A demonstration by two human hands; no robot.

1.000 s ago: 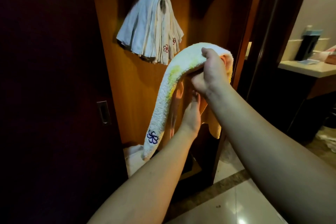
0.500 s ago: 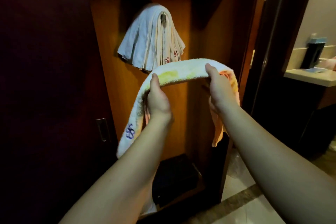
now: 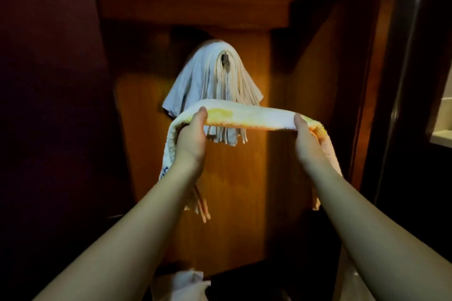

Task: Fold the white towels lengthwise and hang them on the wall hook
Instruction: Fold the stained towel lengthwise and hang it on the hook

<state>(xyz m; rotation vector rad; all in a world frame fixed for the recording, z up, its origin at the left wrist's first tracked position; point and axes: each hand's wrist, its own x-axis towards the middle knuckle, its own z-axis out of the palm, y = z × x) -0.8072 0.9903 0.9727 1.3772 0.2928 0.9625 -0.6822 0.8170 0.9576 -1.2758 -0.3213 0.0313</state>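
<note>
Stretching level between both hands, the folded white terry towel with yellow staining (image 3: 247, 116) runs left to right, its long axis crosswise to the dark metal wall hook (image 3: 225, 58) that juts from the orange-brown wooden panel (image 3: 239, 178) above and beyond it. The left hand (image 3: 190, 140) and right hand (image 3: 307, 140) each grip the towel from beneath, thumbs on top, roughly equally far from the hook. Both ends hang down outside the wrists. A thick bundle of white towels already draped over the hook (image 3: 208, 80) covers most of it; only its tip shows, so free room looks slim. The lift seems to need the towel's middle raised over that tip.
</note>
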